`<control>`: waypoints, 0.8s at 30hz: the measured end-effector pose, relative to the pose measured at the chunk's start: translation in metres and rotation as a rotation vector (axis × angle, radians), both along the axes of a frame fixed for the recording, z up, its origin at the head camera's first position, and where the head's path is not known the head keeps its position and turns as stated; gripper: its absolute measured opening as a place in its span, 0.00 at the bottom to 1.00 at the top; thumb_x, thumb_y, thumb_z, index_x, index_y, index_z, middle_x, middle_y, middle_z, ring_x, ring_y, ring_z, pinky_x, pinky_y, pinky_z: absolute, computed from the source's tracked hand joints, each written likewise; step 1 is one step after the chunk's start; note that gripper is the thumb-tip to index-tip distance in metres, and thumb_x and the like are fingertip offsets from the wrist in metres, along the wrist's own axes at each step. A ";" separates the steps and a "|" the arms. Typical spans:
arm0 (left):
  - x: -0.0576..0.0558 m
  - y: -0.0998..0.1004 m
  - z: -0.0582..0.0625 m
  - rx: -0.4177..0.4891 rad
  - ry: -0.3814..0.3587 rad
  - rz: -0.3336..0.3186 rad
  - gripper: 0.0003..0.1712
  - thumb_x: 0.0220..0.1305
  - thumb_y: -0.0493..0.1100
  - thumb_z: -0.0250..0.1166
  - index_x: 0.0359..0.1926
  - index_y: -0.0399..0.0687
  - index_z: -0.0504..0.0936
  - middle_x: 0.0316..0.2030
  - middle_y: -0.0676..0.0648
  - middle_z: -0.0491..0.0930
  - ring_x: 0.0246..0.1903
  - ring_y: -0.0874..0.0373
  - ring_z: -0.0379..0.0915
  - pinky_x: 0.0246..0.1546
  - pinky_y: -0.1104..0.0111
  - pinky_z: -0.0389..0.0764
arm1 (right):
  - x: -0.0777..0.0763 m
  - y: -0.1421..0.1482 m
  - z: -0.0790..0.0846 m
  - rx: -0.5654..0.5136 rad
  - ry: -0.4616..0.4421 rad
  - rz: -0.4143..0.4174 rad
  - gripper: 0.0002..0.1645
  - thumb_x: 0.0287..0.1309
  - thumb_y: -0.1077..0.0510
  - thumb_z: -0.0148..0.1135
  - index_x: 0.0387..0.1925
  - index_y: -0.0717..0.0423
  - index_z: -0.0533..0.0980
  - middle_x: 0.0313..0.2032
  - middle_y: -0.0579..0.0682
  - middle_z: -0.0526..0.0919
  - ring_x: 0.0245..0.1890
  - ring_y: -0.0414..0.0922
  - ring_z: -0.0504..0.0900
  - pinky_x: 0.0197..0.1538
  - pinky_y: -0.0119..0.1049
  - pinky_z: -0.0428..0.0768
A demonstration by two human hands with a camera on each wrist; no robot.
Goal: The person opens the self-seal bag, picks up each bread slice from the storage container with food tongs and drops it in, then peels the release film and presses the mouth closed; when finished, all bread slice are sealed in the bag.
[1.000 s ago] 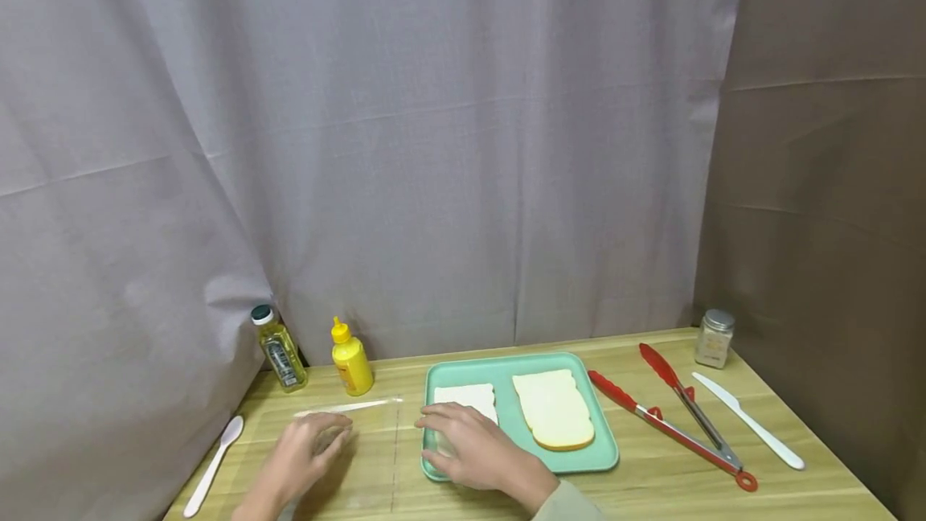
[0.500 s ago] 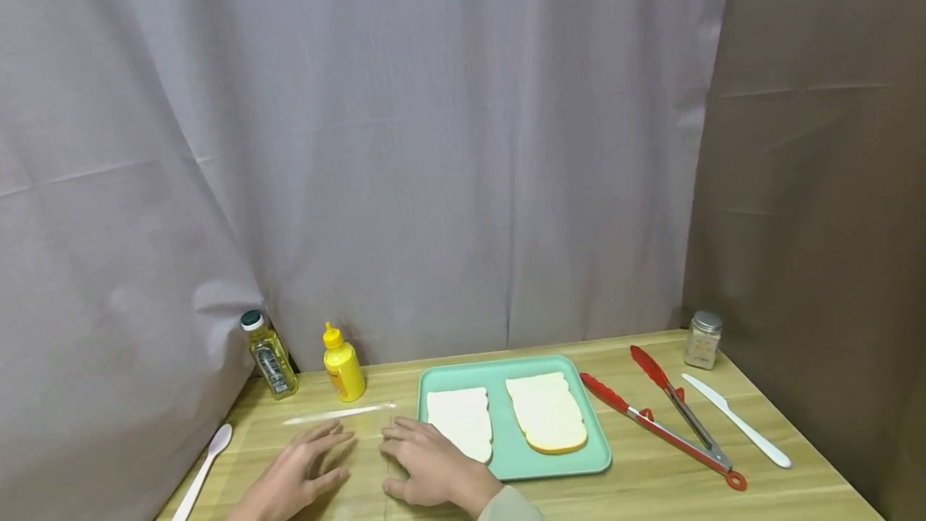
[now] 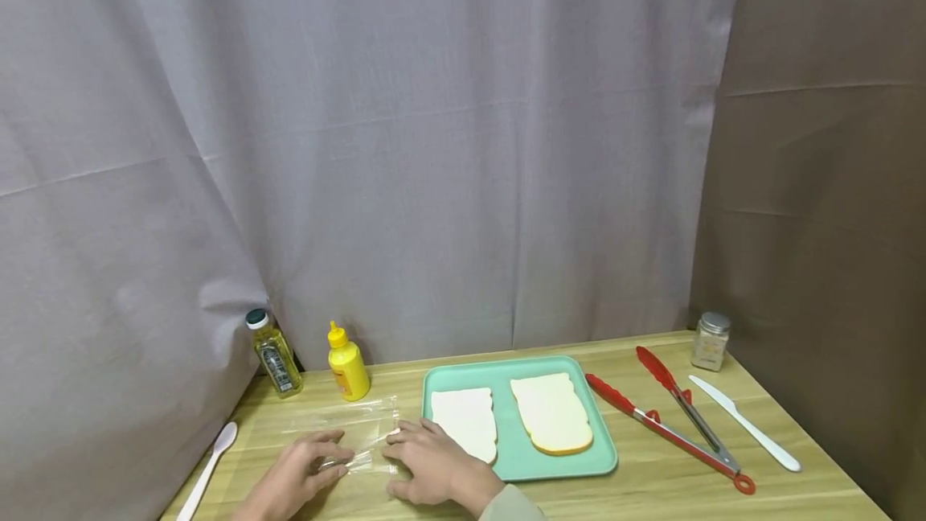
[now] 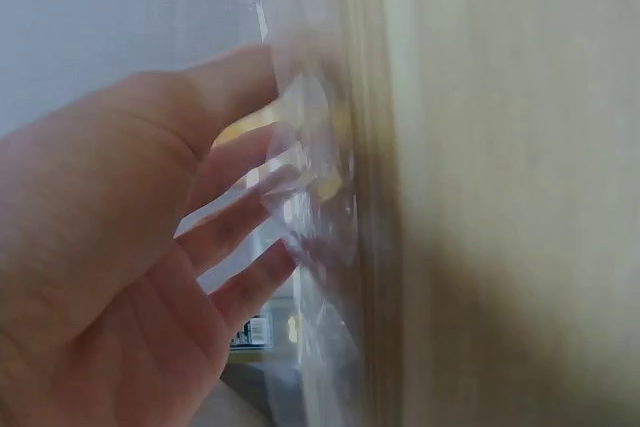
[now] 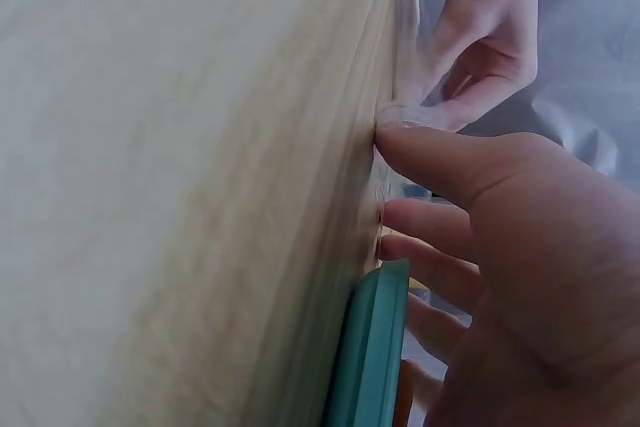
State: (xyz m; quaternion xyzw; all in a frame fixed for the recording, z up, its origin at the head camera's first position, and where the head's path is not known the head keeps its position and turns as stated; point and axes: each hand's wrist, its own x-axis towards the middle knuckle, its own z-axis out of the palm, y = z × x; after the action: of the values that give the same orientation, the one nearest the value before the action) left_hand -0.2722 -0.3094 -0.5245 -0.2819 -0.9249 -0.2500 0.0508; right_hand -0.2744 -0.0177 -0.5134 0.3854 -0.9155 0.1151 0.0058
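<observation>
Hands (image 3: 432, 461) on film (image 3: 372, 418); knife (image 3: 748, 425) head-view only

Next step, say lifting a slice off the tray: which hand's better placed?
Right hand, probably: it's at the tray's edge, close to the nearer slice. The left hand is farther off, fingers at the film, with the right between it and the tray.

There are two bare hands (image 3: 292, 469), one piece of transparent plastic film (image 3: 370, 418), two white slices of bread (image 3: 465, 423), one mint-green rectangular tray (image 3: 506, 441), one pair of red-and-silver tongs (image 3: 669, 434), one white knife (image 3: 745, 423), one white spoon (image 3: 208, 471), one yellow squeeze bottle (image 3: 349, 367), one green-capped bottle (image 3: 276, 358) and one clear silver-lidded jar (image 3: 710, 346).
</observation>
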 end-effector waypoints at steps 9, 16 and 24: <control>0.001 0.005 0.001 0.033 0.123 0.050 0.09 0.70 0.46 0.75 0.49 0.62 0.94 0.58 0.42 0.90 0.56 0.42 0.88 0.57 0.45 0.89 | 0.000 0.001 0.002 0.004 -0.006 -0.004 0.31 0.71 0.35 0.66 0.70 0.38 0.80 0.72 0.37 0.80 0.79 0.46 0.71 0.81 0.59 0.70; 0.005 0.011 0.001 0.119 0.296 0.142 0.12 0.61 0.38 0.80 0.45 0.57 0.94 0.52 0.50 0.93 0.52 0.51 0.91 0.56 0.53 0.92 | 0.001 0.000 0.002 0.003 0.019 -0.011 0.30 0.71 0.37 0.67 0.69 0.39 0.80 0.71 0.38 0.80 0.79 0.46 0.71 0.81 0.60 0.70; 0.006 0.009 0.005 0.193 0.355 0.214 0.14 0.60 0.35 0.81 0.44 0.58 0.94 0.47 0.57 0.93 0.48 0.56 0.91 0.54 0.58 0.92 | -0.003 0.000 0.001 -0.015 0.039 -0.022 0.25 0.71 0.39 0.67 0.64 0.41 0.84 0.68 0.41 0.82 0.75 0.42 0.74 0.81 0.57 0.70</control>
State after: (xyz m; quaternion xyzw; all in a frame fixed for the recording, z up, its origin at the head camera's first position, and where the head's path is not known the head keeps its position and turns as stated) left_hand -0.2662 -0.3003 -0.5196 -0.2156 -0.8979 -0.2771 0.2655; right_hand -0.2773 -0.0182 -0.5124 0.3776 -0.9184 0.1143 0.0279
